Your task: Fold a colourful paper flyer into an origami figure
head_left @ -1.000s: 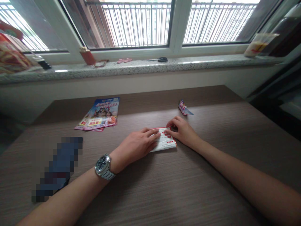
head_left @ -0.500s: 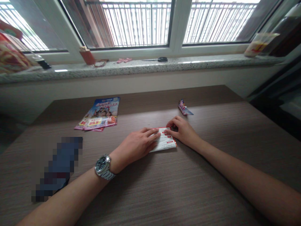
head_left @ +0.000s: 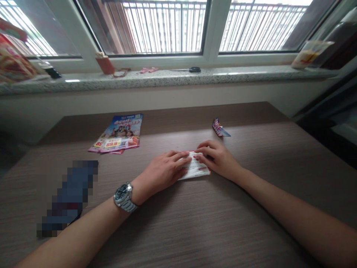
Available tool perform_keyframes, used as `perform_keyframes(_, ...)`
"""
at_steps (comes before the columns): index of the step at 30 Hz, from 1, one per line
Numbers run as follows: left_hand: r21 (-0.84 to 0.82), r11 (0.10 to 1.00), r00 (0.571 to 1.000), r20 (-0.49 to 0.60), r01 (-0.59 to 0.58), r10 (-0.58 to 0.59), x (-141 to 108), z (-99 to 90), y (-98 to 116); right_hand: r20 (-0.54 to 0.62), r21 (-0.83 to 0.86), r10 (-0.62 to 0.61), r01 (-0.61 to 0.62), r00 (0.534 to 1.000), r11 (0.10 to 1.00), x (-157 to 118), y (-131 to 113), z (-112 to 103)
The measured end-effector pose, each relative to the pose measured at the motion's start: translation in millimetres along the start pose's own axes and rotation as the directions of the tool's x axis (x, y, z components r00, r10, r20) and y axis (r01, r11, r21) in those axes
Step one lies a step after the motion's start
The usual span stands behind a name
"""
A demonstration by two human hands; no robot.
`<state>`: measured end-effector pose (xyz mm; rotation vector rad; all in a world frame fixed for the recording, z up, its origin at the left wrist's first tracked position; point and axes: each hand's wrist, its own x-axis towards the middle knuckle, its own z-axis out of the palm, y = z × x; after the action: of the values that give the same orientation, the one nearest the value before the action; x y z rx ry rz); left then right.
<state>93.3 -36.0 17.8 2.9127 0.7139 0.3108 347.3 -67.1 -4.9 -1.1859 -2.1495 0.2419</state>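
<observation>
A small folded leaflet (head_left: 196, 171), white with red print and a red edge, lies on the table between my hands. My left hand (head_left: 169, 165) rests flat over its left part with the fingers stretched out, and covers that side. On the wrist is a metal watch. From the right, my right hand (head_left: 217, 154) reaches over the leaflet's upper right part, fingers extended and a little apart, their tips touching the paper. Just beyond that hand stands a small folded paper piece (head_left: 219, 128) in blue and pink.
Colourful flyers (head_left: 122, 134) lie stacked at the table's back left. A pixelated dark blue object (head_left: 71, 197) is near my left forearm. On the stone windowsill (head_left: 156, 82) are scissors (head_left: 194, 69), a red container (head_left: 105, 65) and a plastic cup (head_left: 308, 56).
My right hand has moved from the leaflet's right edge further over its face, and its curled fingers have straightened. My left hand has stayed in place on the leaflet.
</observation>
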Motion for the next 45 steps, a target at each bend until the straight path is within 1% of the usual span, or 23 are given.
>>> perform_keyframes(4,-0.029,1.000,1.000,0.002,0.005,-0.005,-1,1.8,-1,0.093,-0.037,-0.106,0.110,0.990,0.993,-6,-15,-7)
perform_keyframes(6,-0.034,0.999,1.000,0.000,0.005,-0.005,-1,2.4,-2,0.146,-0.038,-0.173,0.180,0.974,0.983,-10,-21,-10)
perform_keyframes(9,-0.039,0.999,1.000,-0.004,0.000,0.000,-2,2.8,-3,0.197,-0.046,-0.253,0.266,0.947,0.963,-15,-27,-12)
perform_keyframes(12,-0.037,0.999,1.000,-0.012,-0.007,0.006,-2,2.7,-3,0.256,-0.049,-0.294,0.316,0.921,0.948,-20,-32,-10)
perform_keyframes(15,-0.030,0.999,1.000,-0.019,-0.016,0.016,-2,2.9,-3,0.267,-0.063,-0.294,0.321,0.918,0.945,-24,-36,-8)
perform_keyframes(18,-0.019,0.999,0.999,-0.024,-0.030,0.030,-2,4.7,-5,0.270,-0.118,-0.294,0.334,0.917,0.935,-25,-40,-6)
perform_keyframes(23,0.023,0.999,0.999,-0.013,-0.040,0.040,-3,9.8,-7,0.277,-0.157,-0.326,0.377,0.904,0.913,-28,-44,-2)
perform_keyframes(29,0.043,0.998,0.999,-0.012,-0.044,0.045,-4,12.1,-8,0.241,-0.159,-0.275,0.317,0.931,0.935,-40,-46,4)
perform_keyframes(32,0.042,0.998,0.999,-0.004,-0.044,0.044,-6,10.3,-8,0.244,-0.155,-0.263,0.305,0.933,0.940,-42,-47,5)
perform_keyframes(38,0.052,0.998,0.999,0.034,-0.036,0.035,-7,7.2,-8,0.313,-0.164,-0.235,0.297,0.920,0.941,-43,-45,2)
perform_keyframes(45,0.036,0.999,0.999,0.010,-0.036,0.035,-6,7.2,-9,0.353,-0.152,-0.253,0.322,0.901,0.934,-47,-39,-6)
